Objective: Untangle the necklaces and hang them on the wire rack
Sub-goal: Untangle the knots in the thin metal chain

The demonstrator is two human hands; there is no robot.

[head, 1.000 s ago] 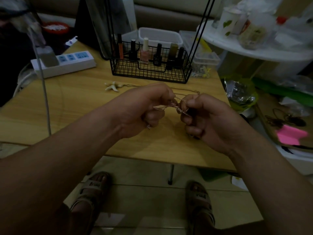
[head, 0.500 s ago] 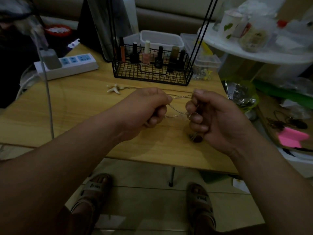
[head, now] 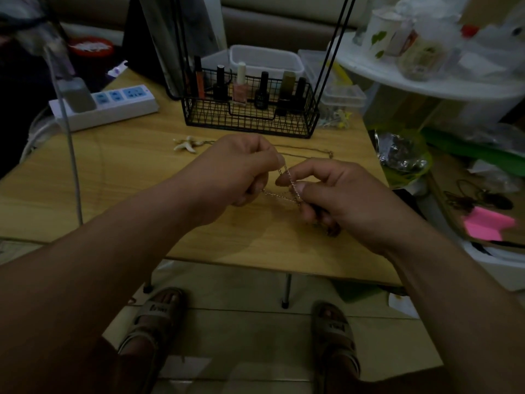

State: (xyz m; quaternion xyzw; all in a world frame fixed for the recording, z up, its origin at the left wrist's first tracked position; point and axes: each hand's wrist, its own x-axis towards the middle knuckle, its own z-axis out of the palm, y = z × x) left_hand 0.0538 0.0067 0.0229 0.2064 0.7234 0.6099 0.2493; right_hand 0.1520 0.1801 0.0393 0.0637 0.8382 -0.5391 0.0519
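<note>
The right thumb and forefinger (head: 301,189) pinch a silver chain (head: 289,177). It climbs steeply toward eleven o'clock to the curled fingertips (head: 279,160) of the left hand (head: 241,169), which grip its other end. A second, thinner strand sags lower between the two fists. Half a second back the right hand (head: 343,194) was a tight fist and the strands were drawn out level across an open gap. Now its forefinger has reached out toward the left hand, the gap has closed, and the chain has tipped up on end. A second back the metal was bunched in one knot between the knuckles, so I judge the snarl is loosening but not yet free, and no necklace can be seen hanging yet. A starfish necklace (head: 186,143) lies flat on the wooden table (head: 113,177) at twelve o'clock from the hands, its cord running off to one o'clock. Beyond it stands the wire rack (head: 250,120), holding small bottles. Whether the two strands belong to one necklace or two I cannot tell in this dim light. Where they cross is covered by the right thumb. A small dark thing under the right palm at five o'clock is too murky to name, and the rack's upright rods are cut off by the frame's top edge.
</note>
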